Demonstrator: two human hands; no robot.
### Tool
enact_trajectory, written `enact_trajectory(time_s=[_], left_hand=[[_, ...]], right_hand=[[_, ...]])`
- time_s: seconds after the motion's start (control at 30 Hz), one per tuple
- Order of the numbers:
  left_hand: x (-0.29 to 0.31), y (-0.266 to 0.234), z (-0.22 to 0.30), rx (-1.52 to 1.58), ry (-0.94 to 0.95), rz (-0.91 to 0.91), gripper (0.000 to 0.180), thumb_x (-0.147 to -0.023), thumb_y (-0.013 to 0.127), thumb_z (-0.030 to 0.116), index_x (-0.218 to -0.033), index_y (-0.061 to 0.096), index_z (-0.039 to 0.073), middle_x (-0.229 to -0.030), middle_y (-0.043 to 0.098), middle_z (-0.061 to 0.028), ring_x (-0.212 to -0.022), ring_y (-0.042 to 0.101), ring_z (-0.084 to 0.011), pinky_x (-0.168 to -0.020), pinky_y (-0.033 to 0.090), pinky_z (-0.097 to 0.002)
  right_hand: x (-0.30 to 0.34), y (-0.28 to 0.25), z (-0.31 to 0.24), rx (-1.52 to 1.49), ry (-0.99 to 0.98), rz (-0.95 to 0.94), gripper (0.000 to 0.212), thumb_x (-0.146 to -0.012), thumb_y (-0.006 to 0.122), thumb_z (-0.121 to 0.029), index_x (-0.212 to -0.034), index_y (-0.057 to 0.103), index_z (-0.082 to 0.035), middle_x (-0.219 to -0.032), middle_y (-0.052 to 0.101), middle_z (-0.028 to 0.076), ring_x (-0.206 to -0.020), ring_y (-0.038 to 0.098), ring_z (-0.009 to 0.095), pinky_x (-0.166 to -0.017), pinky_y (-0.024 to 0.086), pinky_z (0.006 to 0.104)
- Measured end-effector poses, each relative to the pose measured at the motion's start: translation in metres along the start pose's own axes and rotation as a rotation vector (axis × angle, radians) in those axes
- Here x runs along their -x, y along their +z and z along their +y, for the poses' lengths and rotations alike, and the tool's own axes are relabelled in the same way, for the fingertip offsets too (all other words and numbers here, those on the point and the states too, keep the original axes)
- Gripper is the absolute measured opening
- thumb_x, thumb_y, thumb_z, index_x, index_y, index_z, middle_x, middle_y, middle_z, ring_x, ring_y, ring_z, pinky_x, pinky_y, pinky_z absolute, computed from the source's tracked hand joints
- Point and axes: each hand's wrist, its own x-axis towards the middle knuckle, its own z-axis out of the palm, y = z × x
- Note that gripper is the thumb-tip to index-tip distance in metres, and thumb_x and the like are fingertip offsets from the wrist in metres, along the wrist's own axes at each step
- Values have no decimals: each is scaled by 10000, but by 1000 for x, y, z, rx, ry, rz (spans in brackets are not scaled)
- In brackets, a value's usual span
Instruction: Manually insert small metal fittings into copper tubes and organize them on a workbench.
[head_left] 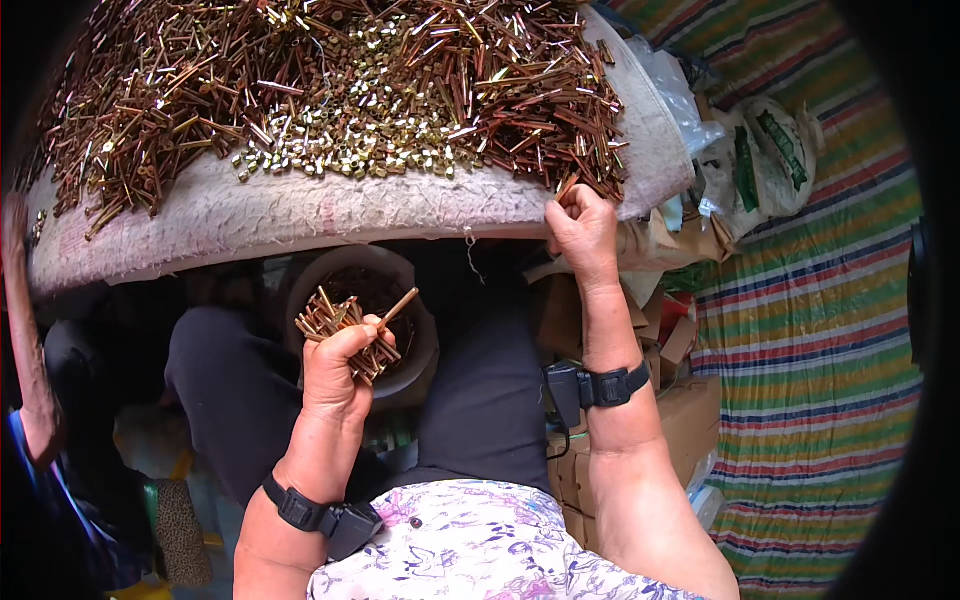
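My left hand (340, 368) is closed round a bundle of long copper-coloured bolts (335, 318), with one bolt sticking out past the thumb. It is above a round pale bucket (425, 335) that has more dark metal pieces inside. At the table's near edge, my right hand (585, 228) pinches a bolt (567, 187) beside the right end of a large heap of loose bolts (535, 105). Small brass-coloured sleeve nuts (350, 145) are piled in the middle of that heap.
A pale woven cloth (340, 205) covers the table. Another person's arm (30, 340) reaches in at the far left. Cardboard boxes (680, 425) stand beside my right leg. Plastic bags (755, 160) lie right of the table, on striped sheeting (810, 330).
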Motion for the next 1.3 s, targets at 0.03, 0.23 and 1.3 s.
enact_trajectory(time_s=[0.03, 0.23, 1.3], left_hand=[[0, -2, 0, 0, 1, 2, 172, -680, 585, -16, -850, 603, -23, -765, 626, -96, -637, 630, -214, -618, 538, -314], [2, 0, 4, -19, -21, 15, 204, -670, 619, -8, -870, 579, -11, -774, 619, -97, -646, 626, -214, -633, 553, -314], [5, -15, 22, 22, 131, 24, 131, -698, 600, -29, -825, 611, 0, -737, 633, -76, -627, 619, -166, -619, 521, -275]], right_hand=[[1, 1, 1, -1, 0, -2, 73, -735, 612, -61, -708, 570, -8, -542, 581, 37, -507, 568, 81, -491, 449, 240], [15, 8, 2, -551, -106, -69, 182, -828, 585, -3, -995, 509, -9, -749, 622, 77, -602, 621, 123, -524, 491, 212], [82, 76, -74, -629, -232, -426, 112, -887, 548, -30, -994, 549, 2, -868, 669, 95, -693, 642, 109, -594, 500, 196]])
